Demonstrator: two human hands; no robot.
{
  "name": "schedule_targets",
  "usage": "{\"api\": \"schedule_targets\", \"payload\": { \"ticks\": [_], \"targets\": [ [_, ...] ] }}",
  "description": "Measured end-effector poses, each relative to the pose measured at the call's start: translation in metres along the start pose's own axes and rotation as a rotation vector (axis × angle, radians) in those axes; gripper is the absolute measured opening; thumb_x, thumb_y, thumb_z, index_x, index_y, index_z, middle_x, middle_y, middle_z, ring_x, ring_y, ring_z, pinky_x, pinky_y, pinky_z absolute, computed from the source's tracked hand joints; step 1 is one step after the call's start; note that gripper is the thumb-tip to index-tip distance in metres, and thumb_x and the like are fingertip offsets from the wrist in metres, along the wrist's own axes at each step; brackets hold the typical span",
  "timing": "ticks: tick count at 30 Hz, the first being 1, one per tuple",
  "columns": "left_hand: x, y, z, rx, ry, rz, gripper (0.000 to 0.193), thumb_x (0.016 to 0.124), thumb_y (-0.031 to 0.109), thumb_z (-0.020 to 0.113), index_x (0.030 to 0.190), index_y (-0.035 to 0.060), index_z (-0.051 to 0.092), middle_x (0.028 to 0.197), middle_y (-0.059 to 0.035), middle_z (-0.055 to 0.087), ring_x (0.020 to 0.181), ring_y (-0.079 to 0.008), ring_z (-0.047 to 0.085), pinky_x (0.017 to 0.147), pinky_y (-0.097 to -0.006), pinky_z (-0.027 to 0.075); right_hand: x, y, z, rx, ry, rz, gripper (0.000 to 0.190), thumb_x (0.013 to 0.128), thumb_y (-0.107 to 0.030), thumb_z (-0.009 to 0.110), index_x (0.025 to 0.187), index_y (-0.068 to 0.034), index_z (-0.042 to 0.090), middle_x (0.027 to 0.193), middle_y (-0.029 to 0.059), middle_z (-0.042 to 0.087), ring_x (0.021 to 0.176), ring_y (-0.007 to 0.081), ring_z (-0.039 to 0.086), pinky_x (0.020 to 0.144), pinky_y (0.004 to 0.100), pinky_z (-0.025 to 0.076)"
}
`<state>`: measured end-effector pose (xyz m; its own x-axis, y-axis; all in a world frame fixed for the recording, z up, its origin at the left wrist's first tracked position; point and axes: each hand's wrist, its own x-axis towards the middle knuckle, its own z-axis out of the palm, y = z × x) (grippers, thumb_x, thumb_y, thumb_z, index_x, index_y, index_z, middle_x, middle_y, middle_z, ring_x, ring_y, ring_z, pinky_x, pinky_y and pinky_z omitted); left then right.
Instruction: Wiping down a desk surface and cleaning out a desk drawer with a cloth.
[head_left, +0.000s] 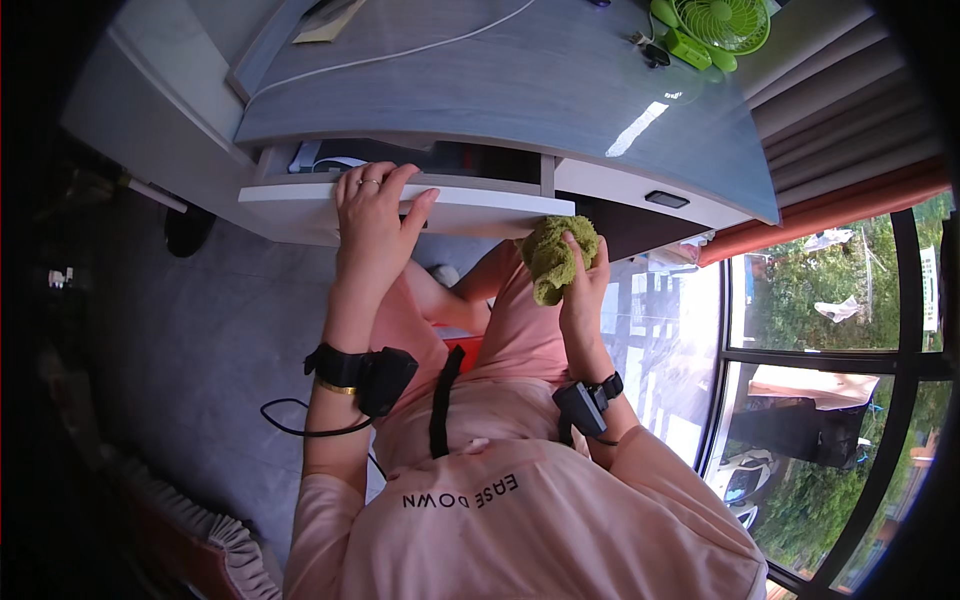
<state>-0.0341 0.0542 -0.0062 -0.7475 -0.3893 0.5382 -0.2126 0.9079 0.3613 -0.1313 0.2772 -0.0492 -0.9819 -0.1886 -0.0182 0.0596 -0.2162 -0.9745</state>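
Note:
A partly pulled-out desk drawer with a white front (487, 206) is before me. My left hand (375, 217) grips this front, fingers over its top edge and thumb on the outer face beside a dark handle, mostly hidden. In my right hand (587, 281) is a bunched green fluffy cloth (551, 259), held up at the drawer front's right end. Whether the cloth presses on the panel is hard to tell. Inside the drawer lie dark items and a white-edged object (337, 163), partly hidden by the desktop and my hand.
Above the drawer, the grey wooden desktop (450, 97) bears a white cable (420, 51) and a green fan (720, 30) near small plugs. A closed white drawer (622, 186) sits to the right. Curtains and a black-framed window (814, 360) line the right side.

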Motion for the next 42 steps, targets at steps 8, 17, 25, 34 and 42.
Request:
{"api": "schedule_targets", "payload": {
  "ticks": [8, 17, 25, 34, 42],
  "targets": [
    [-0.003, -0.002, -0.001, -0.011, 0.021, 0.012, 0.032, 0.083, 0.032, 0.064, 0.102, 0.0065, 0.064, 0.102, -0.0113, 0.06, 0.101, -0.0305, 0.052, 0.098, -0.0447, 0.032, 0.003, -0.007, -0.005, 0.106, -0.067, 0.154, 0.027, 0.088, -0.019, 0.065, 0.106, 0.0, 0.058, 0.095, 0.0067, 0.065, 0.083, 0.0116, 0.062, 0.072, 0.0239, 0.049],
    [0.002, -0.004, -0.001, 0.0, -0.01, -0.006, 0.031, 0.086, 0.031, 0.062, 0.104, 0.0065, 0.063, 0.104, -0.0099, 0.059, 0.103, -0.0296, 0.052, 0.098, -0.0432, 0.032, 0.012, -0.003, -0.004, 0.107, -0.051, 0.194, 0.027, 0.087, -0.017, 0.066, 0.106, 0.001, 0.059, 0.094, 0.0067, 0.065, 0.083, 0.0118, 0.062, 0.072, 0.024, 0.05],
    [0.001, -0.002, -0.001, 0.02, -0.004, -0.013, 0.031, 0.086, 0.031, 0.062, 0.105, 0.0064, 0.063, 0.105, -0.0101, 0.059, 0.104, -0.0294, 0.051, 0.097, -0.0426, 0.032, 0.016, 0.037, -0.015, 0.028, -0.032, 0.193, 0.028, 0.086, -0.017, 0.068, 0.106, 0.001, 0.059, 0.095, 0.0073, 0.065, 0.083, 0.0117, 0.062, 0.072, 0.0243, 0.05],
    [0.004, -0.004, 0.003, 0.012, 0.048, 0.007, 0.033, 0.082, 0.033, 0.065, 0.101, 0.0068, 0.065, 0.1, -0.0097, 0.06, 0.101, -0.0292, 0.052, 0.096, -0.0429, 0.034, 0.009, 0.081, -0.019, -0.003, -0.102, 0.329, 0.034, 0.092, -0.021, 0.058, 0.117, 0.002, 0.055, 0.103, 0.0099, 0.064, 0.09, 0.0161, 0.063, 0.075, 0.0279, 0.052],
    [0.001, -0.01, -0.004, -0.007, 0.011, 0.033, 0.033, 0.083, 0.034, 0.064, 0.103, 0.0081, 0.064, 0.1, -0.0082, 0.06, 0.1, -0.0281, 0.053, 0.097, -0.0427, 0.033, -0.006, 0.036, 0.012, 0.334, -0.322, 0.544, 0.037, 0.096, -0.027, 0.051, 0.124, -0.003, 0.05, 0.116, 0.0125, 0.059, 0.103, 0.0239, 0.061, 0.082, 0.0375, 0.054]
  ]
}}
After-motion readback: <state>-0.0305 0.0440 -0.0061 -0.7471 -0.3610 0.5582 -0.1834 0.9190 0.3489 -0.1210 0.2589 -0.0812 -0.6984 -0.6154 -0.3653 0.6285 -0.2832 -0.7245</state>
